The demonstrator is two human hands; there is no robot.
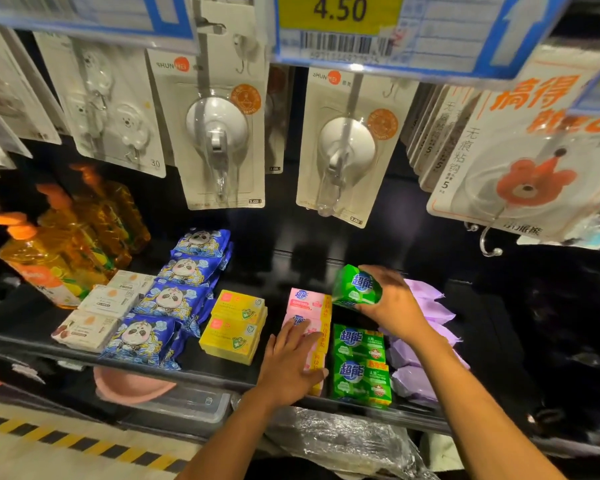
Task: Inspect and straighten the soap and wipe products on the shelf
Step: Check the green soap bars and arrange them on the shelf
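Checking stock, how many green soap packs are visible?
3. One green plastic-wrapped soap pack in the right hand; two on the black shelf below it. Others may hide underneath.

A dark shelf (278, 271) carries, left to right, orange bottles (49, 268), white boxes (101, 299), blue panda packs (174, 296), yellow soap boxes (236, 323), pink soap packs (309, 303), green soap packs (361, 365) and purple packs (426, 313) (each kind in a front-to-back row).

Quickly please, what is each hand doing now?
Left hand: open, flat on the pink soap pack.
Right hand: closed, holding a green soap pack.
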